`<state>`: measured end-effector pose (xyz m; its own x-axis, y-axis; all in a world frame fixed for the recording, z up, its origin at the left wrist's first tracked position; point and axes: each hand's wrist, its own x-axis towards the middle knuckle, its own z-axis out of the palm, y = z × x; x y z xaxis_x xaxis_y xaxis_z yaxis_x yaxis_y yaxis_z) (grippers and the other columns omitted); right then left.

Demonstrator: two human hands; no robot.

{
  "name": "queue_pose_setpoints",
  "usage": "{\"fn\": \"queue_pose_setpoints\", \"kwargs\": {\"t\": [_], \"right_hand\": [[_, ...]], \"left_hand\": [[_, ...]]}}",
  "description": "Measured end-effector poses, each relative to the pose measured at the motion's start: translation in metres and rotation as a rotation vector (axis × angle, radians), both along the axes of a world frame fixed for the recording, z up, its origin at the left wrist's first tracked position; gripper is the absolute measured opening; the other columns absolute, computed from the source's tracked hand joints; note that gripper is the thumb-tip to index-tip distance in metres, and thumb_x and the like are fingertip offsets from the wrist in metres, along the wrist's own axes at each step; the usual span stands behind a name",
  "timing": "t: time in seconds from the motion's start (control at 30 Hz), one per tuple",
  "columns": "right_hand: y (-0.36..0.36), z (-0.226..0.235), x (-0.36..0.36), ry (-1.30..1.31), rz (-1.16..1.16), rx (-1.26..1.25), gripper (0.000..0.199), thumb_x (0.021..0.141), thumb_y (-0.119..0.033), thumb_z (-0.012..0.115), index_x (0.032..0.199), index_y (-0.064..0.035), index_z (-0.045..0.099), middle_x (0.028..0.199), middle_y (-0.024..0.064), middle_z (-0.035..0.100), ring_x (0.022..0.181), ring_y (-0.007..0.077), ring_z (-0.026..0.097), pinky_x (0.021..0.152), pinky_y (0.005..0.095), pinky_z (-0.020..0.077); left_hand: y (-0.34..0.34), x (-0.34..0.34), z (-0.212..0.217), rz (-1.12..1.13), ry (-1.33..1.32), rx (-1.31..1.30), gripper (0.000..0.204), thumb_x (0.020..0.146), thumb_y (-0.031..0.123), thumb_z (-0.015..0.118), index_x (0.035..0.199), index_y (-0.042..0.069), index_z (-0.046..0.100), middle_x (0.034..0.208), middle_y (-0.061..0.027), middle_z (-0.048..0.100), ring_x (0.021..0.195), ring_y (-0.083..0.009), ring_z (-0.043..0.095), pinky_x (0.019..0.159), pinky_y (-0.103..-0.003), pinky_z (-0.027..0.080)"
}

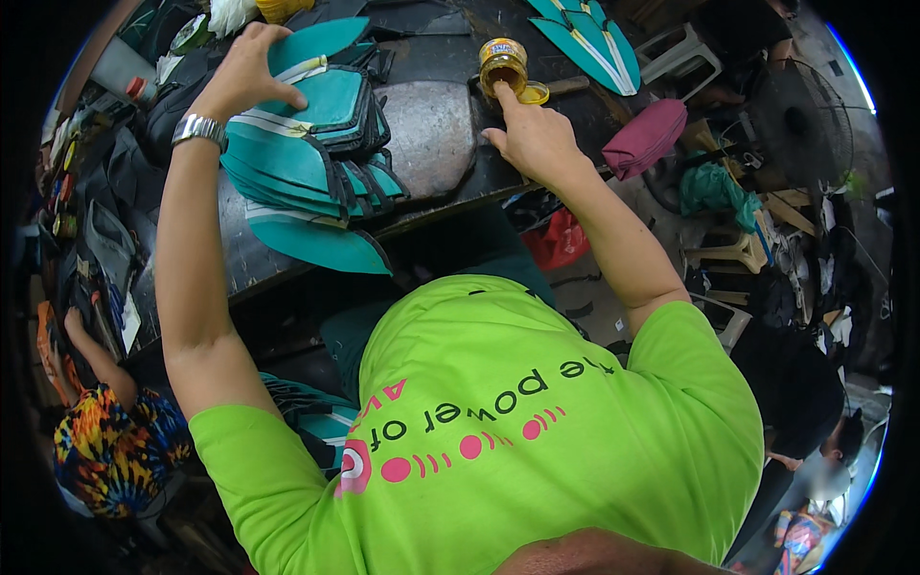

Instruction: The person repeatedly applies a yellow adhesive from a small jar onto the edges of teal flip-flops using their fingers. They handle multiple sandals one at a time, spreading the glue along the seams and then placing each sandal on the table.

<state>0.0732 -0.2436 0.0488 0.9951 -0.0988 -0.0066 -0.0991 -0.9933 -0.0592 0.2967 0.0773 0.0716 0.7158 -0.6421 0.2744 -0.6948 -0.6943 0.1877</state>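
My left hand (251,75), with a metal watch at the wrist, rests on a fanned stack of teal leaf-shaped pieces (297,172) with white stripes and black edging. Its thumb and fingers are spread apart across the upper pieces. The index finger of my right hand (535,137) reaches into the mouth of a small tilted jar (502,59) with yellowish contents, while the thumb stands apart. Beside the jar lies a yellow lid (534,93). The tip of that finger is hidden inside the jar.
A worn metal plate (426,134) lies on the dark table between my hands. More teal striped pieces (594,43) sit at the far right, near a maroon pouch (646,137). A large fan (800,120) stands at the right. Other people are nearby on both sides.
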Motion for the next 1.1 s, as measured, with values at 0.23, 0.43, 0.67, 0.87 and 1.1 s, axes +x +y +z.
{"fn": "queue_pose_setpoints", "kwargs": {"t": [0.23, 0.43, 0.67, 0.87, 1.1], "right_hand": [[-0.002, 0.024, -0.016, -0.155, 0.071, -0.038, 0.045, 0.089, -0.035, 0.067, 0.121, -0.0041, 0.056, 0.088, 0.0191, 0.069, 0.081, 0.0360, 0.068, 0.071, 0.0458, 0.0537], [0.010, 0.078, -0.034, -0.535, 0.196, 1.054, 0.024, 0.096, -0.017, 0.063, 0.117, -0.0055, 0.066, 0.102, 0.0029, 0.066, 0.082, 0.0116, 0.063, 0.069, 0.0246, 0.0468], [0.068, 0.034, -0.036, -0.153, 0.427, 1.542, 0.034, 0.095, 0.000, 0.056, 0.128, -0.0068, 0.062, 0.122, 0.0036, 0.056, 0.107, 0.0111, 0.057, 0.091, 0.0243, 0.0461], [0.068, 0.001, -0.011, -0.327, 0.584, 1.157, 0.037, 0.104, -0.031, 0.046, 0.128, -0.0109, 0.066, 0.136, 0.0087, 0.052, 0.132, 0.0247, 0.043, 0.112, 0.0377, 0.0299], [0.075, 0.001, 0.006, -0.361, 0.723, 0.961, 0.055, 0.107, -0.045, 0.025, 0.129, -0.0146, 0.066, 0.143, 0.0085, 0.053, 0.142, 0.0293, 0.033, 0.119, 0.0464, 0.0149]], "left_hand": [[0.047, -0.067, 0.073, -0.038, 0.133, -0.481, 0.039, 0.080, 0.020, 0.082, 0.111, 0.002, 0.067, 0.097, -0.0038, 0.071, 0.084, -0.0109, 0.064, 0.079, -0.026, 0.051], [0.048, -0.175, 0.054, -0.046, 0.574, -0.976, 0.035, 0.090, 0.007, 0.070, 0.123, 0.000, 0.061, 0.109, -0.0047, 0.068, 0.093, -0.0098, 0.064, 0.085, -0.024, 0.052], [-0.023, -0.240, -0.042, 0.029, 1.309, -1.403, 0.038, 0.095, 0.007, 0.062, 0.131, 0.001, 0.054, 0.111, -0.0046, 0.066, 0.091, -0.0088, 0.065, 0.080, -0.024, 0.054], [-0.030, -0.248, -0.044, -0.058, 1.246, -1.329, 0.060, 0.096, 0.006, 0.058, 0.150, 0.001, 0.031, 0.129, -0.0084, 0.056, 0.111, -0.0122, 0.058, 0.093, -0.027, 0.050], [-0.037, -0.246, -0.047, -0.127, 1.133, -1.267, 0.065, 0.097, 0.009, 0.058, 0.153, 0.001, 0.025, 0.141, -0.0122, 0.046, 0.125, -0.0146, 0.047, 0.104, -0.029, 0.042]]}}
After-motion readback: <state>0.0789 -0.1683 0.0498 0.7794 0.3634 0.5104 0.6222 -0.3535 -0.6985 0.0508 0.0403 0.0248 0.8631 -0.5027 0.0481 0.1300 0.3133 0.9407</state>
